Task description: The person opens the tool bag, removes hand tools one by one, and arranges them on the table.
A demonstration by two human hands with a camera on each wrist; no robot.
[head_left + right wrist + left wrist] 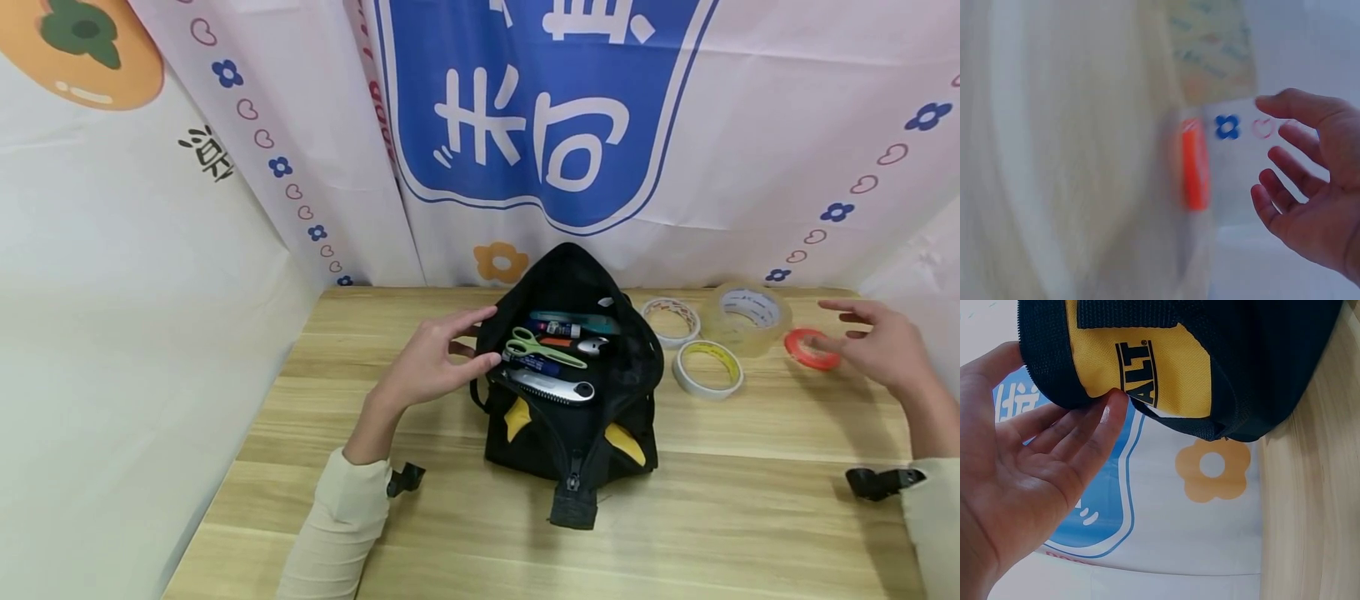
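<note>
A black tool bag (525,450) with yellow patches stands unzipped on the table. In it lie green-handled scissors (551,350), a silver utility knife (551,387), an orange-handled adjustable wrench (592,345), a glue stick (555,327) and a teal tool (592,322). My left hand (435,358) holds the bag's left rim; its fingers touch the yellow "ALT" panel (1179,369) outside, and the thumb tip is hidden behind the rim in the left wrist view. Above a red tape roll (813,350), my right hand (881,346) hovers, fingers spread and apart from it in the right wrist view.
Right of the bag are a patterned white tape roll (671,323), a white roll with yellow core (708,371) and a wide clear tape roll (750,321). A printed cloth (750,167) hangs behind the wooden table (712,500).
</note>
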